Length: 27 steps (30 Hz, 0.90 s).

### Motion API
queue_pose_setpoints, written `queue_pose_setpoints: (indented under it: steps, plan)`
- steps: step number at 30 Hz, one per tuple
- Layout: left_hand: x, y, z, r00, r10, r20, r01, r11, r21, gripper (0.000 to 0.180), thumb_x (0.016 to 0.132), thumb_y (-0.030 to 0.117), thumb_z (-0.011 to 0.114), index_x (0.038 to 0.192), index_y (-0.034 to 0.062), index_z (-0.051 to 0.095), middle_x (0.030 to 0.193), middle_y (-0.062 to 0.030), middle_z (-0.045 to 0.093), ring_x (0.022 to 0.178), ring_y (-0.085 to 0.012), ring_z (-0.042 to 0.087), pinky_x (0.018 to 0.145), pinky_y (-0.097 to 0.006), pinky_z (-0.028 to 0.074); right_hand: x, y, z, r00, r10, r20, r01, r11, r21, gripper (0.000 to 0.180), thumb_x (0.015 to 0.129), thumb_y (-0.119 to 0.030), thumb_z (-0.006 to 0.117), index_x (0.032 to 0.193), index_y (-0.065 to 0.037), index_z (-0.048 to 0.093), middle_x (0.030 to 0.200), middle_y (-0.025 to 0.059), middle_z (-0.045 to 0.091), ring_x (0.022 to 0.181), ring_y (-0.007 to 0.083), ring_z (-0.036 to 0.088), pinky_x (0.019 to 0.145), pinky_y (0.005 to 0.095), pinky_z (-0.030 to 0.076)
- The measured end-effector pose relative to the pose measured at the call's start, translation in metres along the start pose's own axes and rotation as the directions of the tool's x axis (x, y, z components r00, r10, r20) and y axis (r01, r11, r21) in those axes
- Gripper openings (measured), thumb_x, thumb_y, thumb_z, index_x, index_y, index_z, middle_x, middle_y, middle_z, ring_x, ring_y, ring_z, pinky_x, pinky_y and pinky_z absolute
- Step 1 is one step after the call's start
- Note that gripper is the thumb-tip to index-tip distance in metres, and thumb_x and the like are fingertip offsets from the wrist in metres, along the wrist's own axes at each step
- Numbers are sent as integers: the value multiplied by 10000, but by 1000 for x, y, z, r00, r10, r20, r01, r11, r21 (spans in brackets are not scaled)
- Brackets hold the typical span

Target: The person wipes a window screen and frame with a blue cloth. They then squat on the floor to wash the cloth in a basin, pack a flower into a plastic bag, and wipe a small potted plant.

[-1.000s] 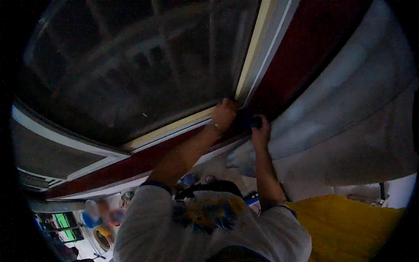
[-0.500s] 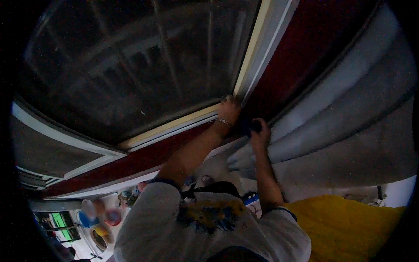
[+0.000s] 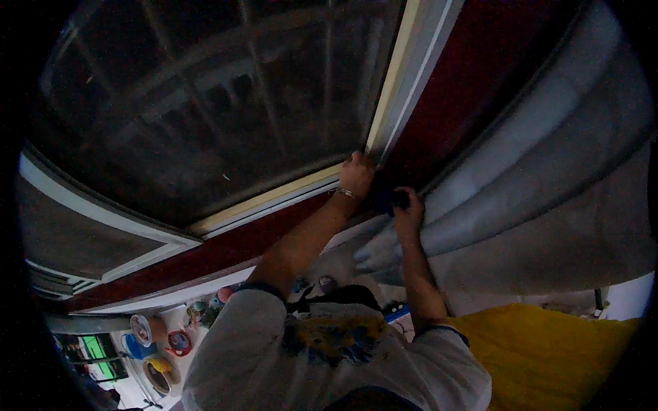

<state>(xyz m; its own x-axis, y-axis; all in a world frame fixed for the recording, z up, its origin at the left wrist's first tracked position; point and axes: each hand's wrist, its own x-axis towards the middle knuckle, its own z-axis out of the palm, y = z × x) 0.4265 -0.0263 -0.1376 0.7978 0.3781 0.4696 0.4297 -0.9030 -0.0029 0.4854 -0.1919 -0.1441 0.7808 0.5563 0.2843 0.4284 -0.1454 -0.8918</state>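
My left hand [image 3: 356, 175] is at the lower corner of a window frame [image 3: 404, 89], its fingers bent and pressed against the corner. Whatever lies under those fingertips is too small and dark to make out. A cream strip [image 3: 267, 192] runs along the frame's bottom edge, and another length goes up its side, both meeting near this hand. Just right of and below the corner, my right hand [image 3: 410, 205] grips a dark blue roundish object [image 3: 391, 200] in front of the dark red border [image 3: 445, 116]. Poor light hides its exact kind.
Dark glass [image 3: 205, 89] with bars behind it fills the upper left. Grey curtain folds [image 3: 521, 151] hang close on the right. Yellow cloth [image 3: 548, 349] lies at lower right. Down at lower left are a blue bucket [image 3: 139, 347] and a red container [image 3: 179, 343].
My left hand has shifted very slightly at the corner. My right hand stays nearly in place with the dark blue object. The view has moved a little.
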Motion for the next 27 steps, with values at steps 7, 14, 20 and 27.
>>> queue_pose_setpoints:
  steps: [7, 14, 20, 27]
  plan:
    - [-78, -72, -84, 937, -237, 256, 245, 970, 0, 239, 691, 127, 620, 917, 49, 627, 934, -100, 604, 948, -282, 534, 742, -386, 501, 15, -48, 16, 997, -69, -17, 68, 996, -49, 338, 720, 81, 558, 1033, -47, 550, 1019, 114, 594, 969, 269, 569, 849, 372, 441]
    - [-193, -114, -173, 930, -364, -45, 350, 918, -186, 346, 648, 131, 683, 973, 53, 593, 951, -119, 604, 884, -334, 543, 756, -401, 475, 35, -55, 105, 892, -451, -21, 422, 851, -313, 324, 718, 118, 512, 1013, -18, 509, 1003, 183, 540, 978, 374, 522, 854, 405, 426]
    - [-291, -134, -201, 840, -542, 8, 534, 825, -185, 400, 619, 120, 687, 1003, 62, 589, 963, -120, 601, 876, -327, 544, 801, -404, 438, -28, -70, 190, 942, -330, 62, 329, 872, -363, 306, 716, 76, 513, 1003, -29, 534, 988, 180, 558, 957, 365, 531, 812, 429, 438]
    - [-305, -137, -205, 839, -542, -46, 524, 827, -204, 370, 618, 102, 650, 978, 35, 591, 960, -137, 596, 885, -325, 541, 807, -413, 422, -28, -68, 181, 884, -406, 230, 459, 847, -269, 338, 665, 121, 479, 954, -39, 551, 940, 158, 562, 913, 350, 535, 803, 427, 437]
